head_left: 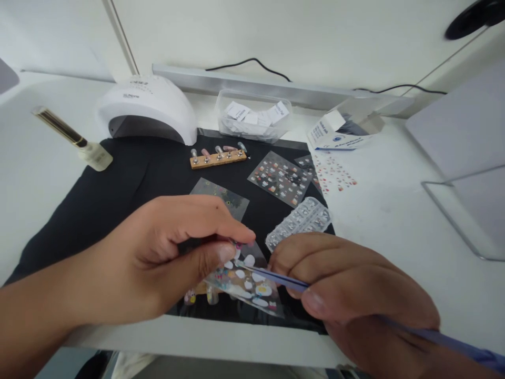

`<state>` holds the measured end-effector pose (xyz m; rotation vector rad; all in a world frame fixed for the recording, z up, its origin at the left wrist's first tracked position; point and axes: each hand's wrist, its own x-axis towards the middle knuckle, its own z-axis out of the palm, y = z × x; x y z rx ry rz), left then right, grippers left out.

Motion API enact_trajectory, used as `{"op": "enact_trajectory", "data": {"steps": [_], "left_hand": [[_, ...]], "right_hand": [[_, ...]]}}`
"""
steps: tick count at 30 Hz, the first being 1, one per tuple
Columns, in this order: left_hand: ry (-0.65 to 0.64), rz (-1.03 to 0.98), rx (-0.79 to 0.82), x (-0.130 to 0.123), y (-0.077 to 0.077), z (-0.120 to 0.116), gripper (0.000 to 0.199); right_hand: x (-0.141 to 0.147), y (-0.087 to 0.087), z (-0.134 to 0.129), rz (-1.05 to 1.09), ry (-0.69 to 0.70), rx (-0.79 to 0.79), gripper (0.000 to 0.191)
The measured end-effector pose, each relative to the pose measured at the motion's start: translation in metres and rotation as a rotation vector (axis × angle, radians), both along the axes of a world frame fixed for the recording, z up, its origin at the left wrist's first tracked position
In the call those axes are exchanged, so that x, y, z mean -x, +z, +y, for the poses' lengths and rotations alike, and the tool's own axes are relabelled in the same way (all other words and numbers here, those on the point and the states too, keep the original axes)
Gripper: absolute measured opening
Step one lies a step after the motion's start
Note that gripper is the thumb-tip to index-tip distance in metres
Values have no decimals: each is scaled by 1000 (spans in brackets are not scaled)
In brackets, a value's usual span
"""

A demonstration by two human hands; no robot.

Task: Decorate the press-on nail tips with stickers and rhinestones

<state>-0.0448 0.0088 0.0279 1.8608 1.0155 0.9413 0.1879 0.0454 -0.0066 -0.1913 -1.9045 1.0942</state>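
Note:
Between thumb and forefinger, my left hand pinches the upper corner of a clear sticker sheet printed with white and coloured shapes. My right hand grips blue-purple tweezers, whose tips touch or hover just over the sheet near my left thumb. Whether a sticker sits in the tips is too small to tell. Partly covered by the sheet, a wooden strip with decorated nail tips lies below. A clear case of small gems rests beyond my right fingers.
On the black mat lie a second nail-tip strip, a dark-printed sticker sheet and a faint one. Behind stand a white nail lamp, a polish bottle, a plastic tub of packets and a pad box.

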Motion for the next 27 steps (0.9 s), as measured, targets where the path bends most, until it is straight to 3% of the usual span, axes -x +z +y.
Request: {"op": "enact_trajectory", "data": {"steps": [12,18,23,27], "left_hand": [[-28,-21,-20,2,-2,5,19],[46,-16,-14,2,-2,7,17],[210,-5,78,14,-15,21,15],[254,258,47,23,-34,39,31]], "right_hand": [[0,5,-1,-26,-29,-136,19],[1,5,0,-18,-4,-127,21],[2,4,-3,75,76,44,21],[-5,9,-16,-52,17,246,13]]}}
